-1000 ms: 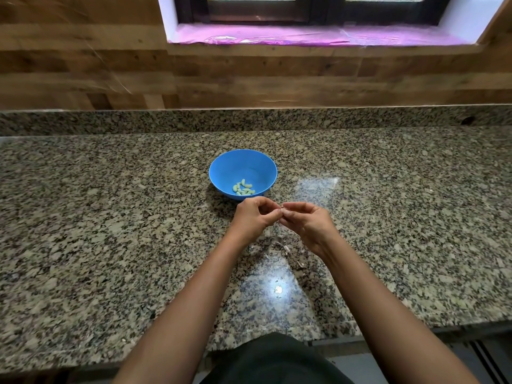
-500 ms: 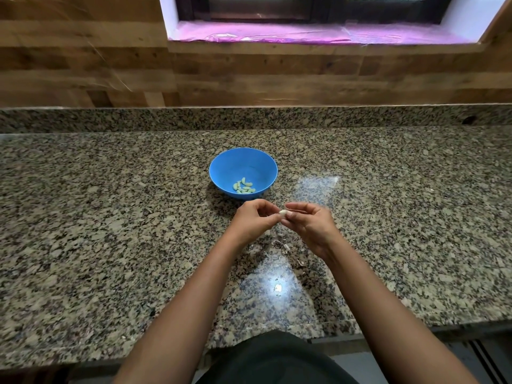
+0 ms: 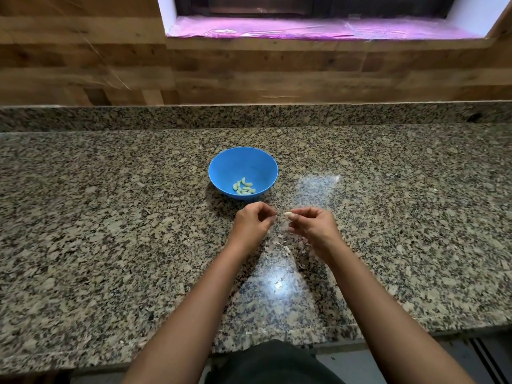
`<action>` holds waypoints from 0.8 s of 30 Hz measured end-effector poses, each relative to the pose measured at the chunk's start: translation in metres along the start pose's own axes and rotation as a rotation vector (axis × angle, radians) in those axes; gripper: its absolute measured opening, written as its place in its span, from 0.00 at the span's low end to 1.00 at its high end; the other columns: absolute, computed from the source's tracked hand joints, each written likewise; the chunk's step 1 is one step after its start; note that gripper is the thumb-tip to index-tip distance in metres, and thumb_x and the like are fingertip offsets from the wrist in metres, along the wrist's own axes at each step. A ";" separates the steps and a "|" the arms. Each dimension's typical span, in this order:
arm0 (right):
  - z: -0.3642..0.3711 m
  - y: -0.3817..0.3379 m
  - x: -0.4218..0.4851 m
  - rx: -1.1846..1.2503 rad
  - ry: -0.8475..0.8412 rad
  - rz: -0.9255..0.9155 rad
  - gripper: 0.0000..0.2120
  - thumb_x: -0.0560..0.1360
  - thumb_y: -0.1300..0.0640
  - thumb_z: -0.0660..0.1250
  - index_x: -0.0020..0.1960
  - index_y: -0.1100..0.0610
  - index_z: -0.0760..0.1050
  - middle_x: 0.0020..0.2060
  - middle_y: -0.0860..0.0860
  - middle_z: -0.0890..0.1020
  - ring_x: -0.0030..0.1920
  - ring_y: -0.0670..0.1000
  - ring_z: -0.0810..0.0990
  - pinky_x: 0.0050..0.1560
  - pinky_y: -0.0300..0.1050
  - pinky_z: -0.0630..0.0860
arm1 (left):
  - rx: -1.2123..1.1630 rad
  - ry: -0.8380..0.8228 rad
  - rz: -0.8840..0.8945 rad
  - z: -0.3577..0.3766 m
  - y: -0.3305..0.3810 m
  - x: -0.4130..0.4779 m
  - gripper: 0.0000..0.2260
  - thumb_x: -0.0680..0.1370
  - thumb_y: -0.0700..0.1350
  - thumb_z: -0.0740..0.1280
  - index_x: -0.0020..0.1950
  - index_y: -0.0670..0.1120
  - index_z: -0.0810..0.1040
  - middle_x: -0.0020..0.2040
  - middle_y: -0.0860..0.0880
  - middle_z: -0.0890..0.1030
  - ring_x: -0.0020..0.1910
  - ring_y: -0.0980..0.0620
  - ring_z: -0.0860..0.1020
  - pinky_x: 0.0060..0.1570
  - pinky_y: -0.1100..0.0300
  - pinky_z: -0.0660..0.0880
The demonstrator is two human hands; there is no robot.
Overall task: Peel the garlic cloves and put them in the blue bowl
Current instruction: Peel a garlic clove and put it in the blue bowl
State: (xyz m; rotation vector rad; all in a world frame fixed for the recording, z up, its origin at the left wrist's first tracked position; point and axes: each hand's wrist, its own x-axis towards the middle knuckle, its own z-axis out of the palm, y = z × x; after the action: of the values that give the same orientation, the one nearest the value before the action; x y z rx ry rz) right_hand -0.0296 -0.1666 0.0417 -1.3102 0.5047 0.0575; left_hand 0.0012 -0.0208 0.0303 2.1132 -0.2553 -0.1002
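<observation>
At the bottom edge I see a dark garment, and two bare forearms reaching forward over a speckled granite counter (image 3: 110, 245). Between the wrists, a few pale scraps of garlic skin (image 3: 285, 248) lie on the stone.

Further out, the two hands hover just above the counter, close together but apart. The right hand (image 3: 313, 225) pinches a small pale garlic clove (image 3: 288, 215) at its fingertips, with the clove's tip pointing toward the other hand. The left hand (image 3: 253, 221) is curled with thumb and forefinger drawn together. I cannot tell whether it holds a shred of skin.

Just beyond the hands stands the blue bowl (image 3: 221, 162), with a small heap of peeled cloves (image 3: 243, 187) in its bottom.

I judge this clove to be at the end of its peeling. The next move calls for checking that it is bare, then a short reach forward to drop it over the near rim. Behind the bowl run a granite upstand, a wooden wall, and a window sill with a pink covering (image 3: 304, 30).
</observation>
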 end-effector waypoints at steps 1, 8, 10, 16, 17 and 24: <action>-0.001 0.001 0.007 -0.096 0.049 -0.018 0.03 0.71 0.69 0.68 0.44 0.66 0.76 0.37 0.57 0.80 0.33 0.51 0.79 0.34 0.40 0.80 | 0.037 0.006 -0.005 0.002 -0.003 0.000 0.06 0.76 0.40 0.68 0.53 0.43 0.80 0.49 0.48 0.81 0.47 0.55 0.78 0.47 0.67 0.74; -0.002 0.009 0.047 -0.670 0.183 -0.185 0.01 0.75 0.65 0.66 0.46 0.62 0.76 0.41 0.54 0.80 0.38 0.46 0.78 0.33 0.30 0.75 | 0.123 -0.029 0.031 0.016 -0.015 -0.009 0.12 0.78 0.39 0.64 0.60 0.42 0.77 0.56 0.45 0.79 0.54 0.52 0.77 0.55 0.65 0.71; -0.001 0.014 0.048 -0.753 0.158 -0.220 0.03 0.75 0.64 0.66 0.48 0.62 0.77 0.42 0.54 0.80 0.37 0.43 0.76 0.30 0.27 0.72 | 0.131 -0.018 0.060 0.020 -0.017 -0.015 0.12 0.78 0.37 0.64 0.60 0.41 0.78 0.56 0.45 0.79 0.54 0.52 0.77 0.56 0.65 0.70; -0.021 0.029 0.021 -0.857 0.120 -0.354 0.08 0.76 0.58 0.66 0.54 0.59 0.77 0.50 0.53 0.80 0.51 0.50 0.78 0.52 0.42 0.77 | 0.109 0.057 0.117 0.027 -0.019 -0.036 0.11 0.78 0.37 0.64 0.60 0.42 0.78 0.55 0.47 0.79 0.53 0.53 0.77 0.57 0.63 0.72; -0.025 0.032 0.011 -0.892 0.094 -0.384 0.11 0.76 0.55 0.66 0.55 0.58 0.77 0.50 0.52 0.80 0.52 0.51 0.78 0.55 0.47 0.77 | 0.105 0.065 0.125 0.027 -0.020 -0.040 0.12 0.78 0.37 0.63 0.60 0.42 0.77 0.55 0.47 0.78 0.54 0.53 0.76 0.58 0.61 0.72; -0.031 0.070 -0.043 -1.500 -0.194 -0.358 0.40 0.74 0.32 0.44 0.75 0.54 0.36 0.74 0.50 0.37 0.75 0.50 0.37 0.72 0.46 0.36 | 0.142 0.051 0.078 0.028 -0.030 -0.065 0.16 0.81 0.43 0.58 0.69 0.44 0.69 0.66 0.49 0.72 0.66 0.55 0.68 0.66 0.62 0.64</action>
State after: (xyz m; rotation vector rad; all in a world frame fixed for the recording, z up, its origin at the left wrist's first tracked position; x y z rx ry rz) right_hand -0.1005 -0.1660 -0.0098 -2.8014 -0.0472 0.3014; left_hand -0.0628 -0.0145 -0.0125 2.2408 -0.3227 0.0184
